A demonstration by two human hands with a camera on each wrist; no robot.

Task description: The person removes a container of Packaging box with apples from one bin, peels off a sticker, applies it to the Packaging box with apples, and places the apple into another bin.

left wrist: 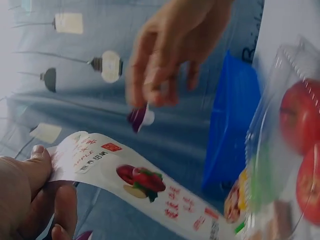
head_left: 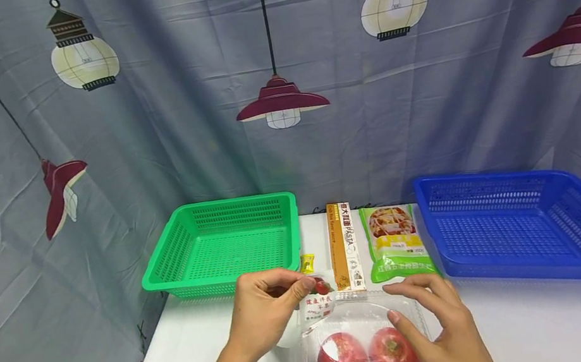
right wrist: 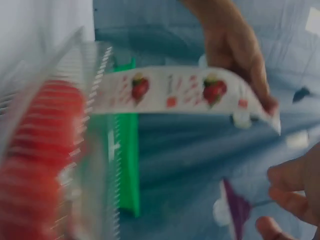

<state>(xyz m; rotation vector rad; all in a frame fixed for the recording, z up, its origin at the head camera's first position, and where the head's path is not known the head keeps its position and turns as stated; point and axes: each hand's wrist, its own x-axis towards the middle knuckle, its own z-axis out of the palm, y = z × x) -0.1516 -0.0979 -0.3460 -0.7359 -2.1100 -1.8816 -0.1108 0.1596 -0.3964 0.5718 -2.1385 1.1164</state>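
Clear clamshell box (head_left: 361,348), lower centre, two apples inside; left hand (head_left: 266,313) pinches its label strip (head_left: 317,299), lifted; right hand (head_left: 436,329) fingers relaxed, apparently resting on lid

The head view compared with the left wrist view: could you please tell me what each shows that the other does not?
Only the head view shows the green basket, the pasta box, the small yellow packet and the white table. Only the left wrist view shows the printing along the label strip close up. Both show the left hand pinching that strip, the right hand, the blue basket, the green snack bag and the clamshell of tomatoes.
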